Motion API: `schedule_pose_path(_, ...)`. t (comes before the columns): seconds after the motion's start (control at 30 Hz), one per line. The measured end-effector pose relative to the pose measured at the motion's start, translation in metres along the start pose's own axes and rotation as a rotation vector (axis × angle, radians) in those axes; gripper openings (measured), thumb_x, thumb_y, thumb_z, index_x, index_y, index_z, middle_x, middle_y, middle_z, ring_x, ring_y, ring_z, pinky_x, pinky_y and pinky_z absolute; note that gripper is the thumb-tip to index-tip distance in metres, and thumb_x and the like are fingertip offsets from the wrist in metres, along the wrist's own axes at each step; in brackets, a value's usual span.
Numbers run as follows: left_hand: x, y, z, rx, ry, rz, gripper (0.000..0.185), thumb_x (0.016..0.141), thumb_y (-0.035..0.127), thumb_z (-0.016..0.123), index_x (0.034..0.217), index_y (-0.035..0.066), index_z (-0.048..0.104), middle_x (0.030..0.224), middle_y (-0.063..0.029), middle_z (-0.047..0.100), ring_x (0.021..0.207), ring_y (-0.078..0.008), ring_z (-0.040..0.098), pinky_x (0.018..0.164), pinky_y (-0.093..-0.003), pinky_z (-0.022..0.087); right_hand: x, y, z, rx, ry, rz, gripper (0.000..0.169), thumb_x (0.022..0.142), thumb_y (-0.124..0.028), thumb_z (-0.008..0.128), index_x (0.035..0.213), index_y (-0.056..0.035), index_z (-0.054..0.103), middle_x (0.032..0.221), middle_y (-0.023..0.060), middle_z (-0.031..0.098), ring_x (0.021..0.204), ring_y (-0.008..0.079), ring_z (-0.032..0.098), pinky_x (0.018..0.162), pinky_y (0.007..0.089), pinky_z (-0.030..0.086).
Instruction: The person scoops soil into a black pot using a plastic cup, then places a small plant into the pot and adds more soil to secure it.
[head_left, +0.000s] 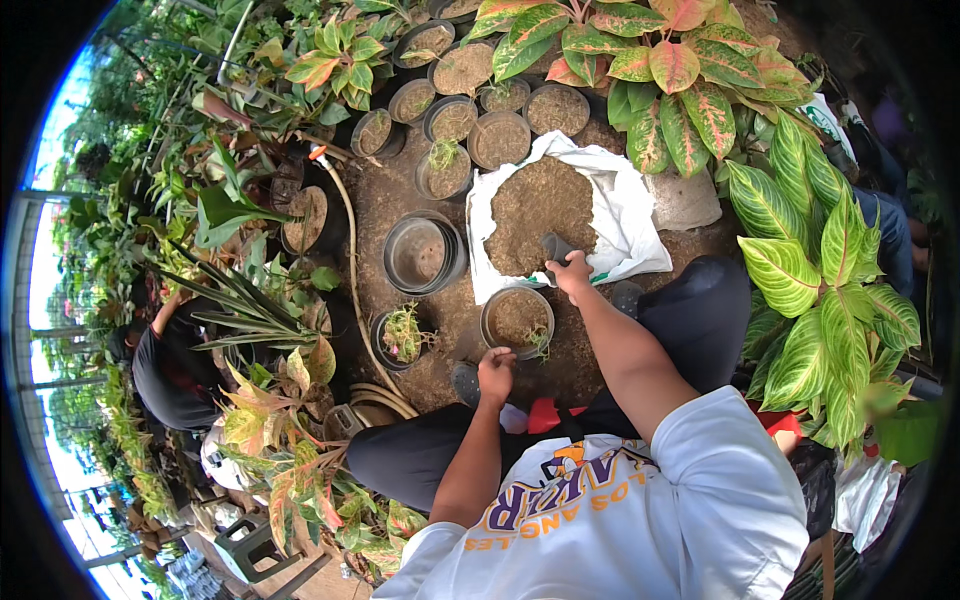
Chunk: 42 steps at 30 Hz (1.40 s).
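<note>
My right hand (573, 273) grips a small dark cup-like scoop (556, 247) at the near edge of a heap of brown potting soil (536, 214). The heap sits in a white sack (637, 251) with its mouth rolled down. Nearer to me stands a dark plastic pot (486, 330) with soil in it and a small green seedling (538, 339) at its right side. My left hand (496, 371) is beside that pot's lower left rim, its fingers curled, and nothing shows in them. Whether it touches the rim I cannot tell.
Stacked empty pots (420, 255) stand left of the sack, with a pot of trailing plants (403, 334) below them. Several soil-filled pots (499, 140) are grouped beyond. A hose (351, 225) runs along the left. Broad-leaved plants (840, 300) crowd the right. Another person (176, 375) bends at far left.
</note>
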<state>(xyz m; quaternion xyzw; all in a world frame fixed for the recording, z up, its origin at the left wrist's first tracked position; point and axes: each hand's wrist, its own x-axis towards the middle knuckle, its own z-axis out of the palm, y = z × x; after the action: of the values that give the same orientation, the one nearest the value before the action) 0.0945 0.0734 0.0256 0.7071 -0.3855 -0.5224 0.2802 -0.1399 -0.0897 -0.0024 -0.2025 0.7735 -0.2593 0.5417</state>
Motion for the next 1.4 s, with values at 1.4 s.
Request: schedule_pose_path(1.4,0.013,0.052,0.045,0.602,0.072,0.029,0.068,0.080,0.007,0.074,0.144,0.014,0.052,0.138,-0.0135,0.060,0.129,-0.0319,0.056,0.104,-0.0429,0.049,-0.175,0.017,-0.056,-0.534,0.074,-0.992,0.056,0.069,-0.012,0.088,0.106,-0.0091,0.046,0.124,0.0217,0.039,0.121,0.0421,0.042,0.103,0.0511,0.037)
